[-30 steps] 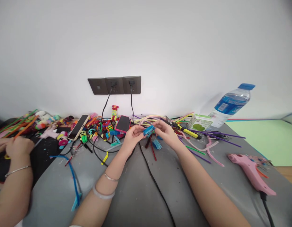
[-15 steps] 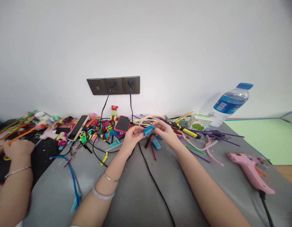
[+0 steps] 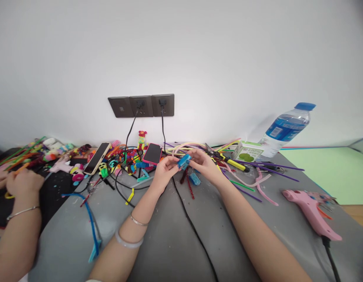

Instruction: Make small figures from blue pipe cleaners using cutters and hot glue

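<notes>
A small, flat piece of bent blue pipe cleaner (image 3: 184,161) is held between both hands above the grey table (image 3: 169,250). My left hand (image 3: 166,170) pinches its left end between thumb and fingers. On the other end, my right hand (image 3: 202,163) is closed with thumb and fingertips. Just below my right fingers lies a second blue pipe cleaner piece (image 3: 194,179). Beside it rest dark red glittery stems (image 3: 190,187). A long blue pipe cleaner (image 3: 91,219) stretches over the table left of my forearm.
Pliers (image 3: 234,161), a green-white box (image 3: 247,151) and a water bottle (image 3: 282,129) stand or lie right of my hands. A pink glue gun (image 3: 312,213) lies further right. Phones (image 3: 152,153), small figures and black cables (image 3: 193,227) crowd the left. Another person's hands (image 3: 22,184) work there.
The blue pipe cleaner piece has turned slightly between my fingers, and my right fingers have shifted a little on it. The other person's hand at the left has moved slightly.
</notes>
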Action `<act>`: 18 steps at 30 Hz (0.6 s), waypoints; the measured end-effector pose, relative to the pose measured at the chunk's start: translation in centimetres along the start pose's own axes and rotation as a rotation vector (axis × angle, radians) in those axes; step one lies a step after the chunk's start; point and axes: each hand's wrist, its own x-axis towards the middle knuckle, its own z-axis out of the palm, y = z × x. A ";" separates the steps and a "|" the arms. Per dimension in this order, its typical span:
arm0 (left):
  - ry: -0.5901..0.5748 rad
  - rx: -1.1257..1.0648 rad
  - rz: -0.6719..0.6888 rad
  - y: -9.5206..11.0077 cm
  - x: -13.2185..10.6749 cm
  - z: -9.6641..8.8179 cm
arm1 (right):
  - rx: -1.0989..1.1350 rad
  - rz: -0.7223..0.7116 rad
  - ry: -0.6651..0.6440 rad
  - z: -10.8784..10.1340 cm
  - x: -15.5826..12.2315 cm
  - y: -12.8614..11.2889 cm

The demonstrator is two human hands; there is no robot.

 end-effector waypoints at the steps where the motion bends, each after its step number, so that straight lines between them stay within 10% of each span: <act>1: -0.002 0.003 0.002 0.1 0.0 0.1 | 0.003 -0.001 0.004 0.0 0.0 0.0; 18: -0.020 0.113 0.079 -0.1 0.0 -0.1 | -0.009 -0.012 0.021 0.3 -0.1 -0.4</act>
